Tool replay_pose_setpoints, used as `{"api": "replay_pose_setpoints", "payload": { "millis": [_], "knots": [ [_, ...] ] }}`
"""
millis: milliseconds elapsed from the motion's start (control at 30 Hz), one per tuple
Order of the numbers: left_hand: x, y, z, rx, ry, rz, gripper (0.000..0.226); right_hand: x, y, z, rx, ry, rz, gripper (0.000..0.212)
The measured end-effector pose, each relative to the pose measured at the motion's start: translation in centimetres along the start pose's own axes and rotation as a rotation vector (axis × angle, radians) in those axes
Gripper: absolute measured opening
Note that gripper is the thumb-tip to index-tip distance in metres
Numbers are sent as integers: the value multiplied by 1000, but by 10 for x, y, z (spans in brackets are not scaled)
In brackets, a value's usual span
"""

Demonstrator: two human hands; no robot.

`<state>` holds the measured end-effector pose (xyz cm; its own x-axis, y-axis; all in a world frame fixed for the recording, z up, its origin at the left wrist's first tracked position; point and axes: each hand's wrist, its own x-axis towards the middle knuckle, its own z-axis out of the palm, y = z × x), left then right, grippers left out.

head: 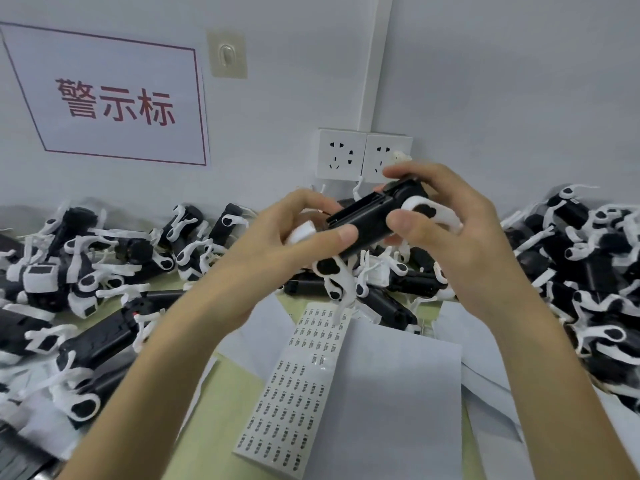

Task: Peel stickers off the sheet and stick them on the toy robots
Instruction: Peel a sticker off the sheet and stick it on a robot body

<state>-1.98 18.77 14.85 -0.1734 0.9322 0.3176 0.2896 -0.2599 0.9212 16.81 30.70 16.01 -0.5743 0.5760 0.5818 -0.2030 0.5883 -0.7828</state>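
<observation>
Both my hands hold one black-and-white toy robot (367, 216) up above the table. My left hand (294, 237) grips its lower left end, thumb pressed on the black body. My right hand (450, 220) curls round the upper right end, thumb on the body beside a white limb. A white leg with black patches hangs below the toy. The sticker sheet (294, 396), a long white strip with rows of small printed labels, lies flat on the table beneath my hands.
Heaps of the same toy robots lie at the left (86, 271), behind my hands and at the right (581, 258). White paper sheets (398, 393) cover the yellow-green table (221, 410). Wall sockets (360, 157) and a sign (114, 98) sit on the wall.
</observation>
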Motion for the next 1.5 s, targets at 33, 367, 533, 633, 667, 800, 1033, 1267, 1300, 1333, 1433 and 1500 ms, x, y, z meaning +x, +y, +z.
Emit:
{"api": "replay_pose_setpoints", "payload": {
  "millis": [33,367,533,633,667,800,1033,1267,1300,1333,1433,1500],
  "knots": [
    [1,0,2,44,-16,5,34,0,0,0,0,-19,3,49],
    [-1,-14,10,92,-44,-34,22,1,7,16,38,-107,-52,21],
    [-5,-12,16,93,-147,-66,37,2,10,6,-37,-261,-43,9],
    [-7,-14,21,40,-119,-121,41,2,13,1,-53,-293,-29,21],
    [-7,-15,22,-3,-94,-144,41,3,15,1,-23,-277,-29,29],
    [-8,-15,25,-261,2,-219,28,6,22,1,169,-137,32,49],
    [-8,-13,20,-336,182,-235,53,7,26,7,118,-210,116,32],
    [-1,-13,4,-640,270,-165,43,6,23,33,-79,-252,163,61],
    [-3,-15,1,-655,271,-166,39,5,25,36,-137,-258,194,61],
    [-6,-16,0,-678,271,-178,36,2,29,37,-192,-261,233,61],
    [-9,-18,1,-737,312,-192,27,-11,47,36,-423,-265,424,68],
    [-8,-12,-1,-756,335,-214,24,-23,58,35,-533,-314,599,67]
  ]
}}
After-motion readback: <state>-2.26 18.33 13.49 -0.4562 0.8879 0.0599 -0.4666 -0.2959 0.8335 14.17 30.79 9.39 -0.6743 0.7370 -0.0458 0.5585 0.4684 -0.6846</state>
